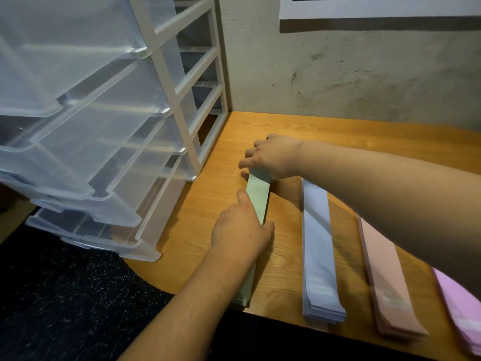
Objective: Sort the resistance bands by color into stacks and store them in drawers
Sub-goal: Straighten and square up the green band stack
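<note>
A stack of green resistance bands [259, 196] lies lengthwise on the wooden table [286, 256], just right of the drawer unit. My right hand [270, 157] grips its far end, fingers curled over the top. Around its middle my left hand [242, 230] holds the stack, with the thumb along the left edge. My left forearm hides the near part. To the right lie a blue stack [318, 251], a peach stack [387, 277] and a purple stack [458, 308], side by side.
A white-framed drawer unit [192, 105] stands at the table's left, against the concrete wall. Several of its clear plastic drawers [86, 162] are pulled out toward me, overhanging the dark speckled floor [65, 295]. A white poster [377, 9] hangs on the wall.
</note>
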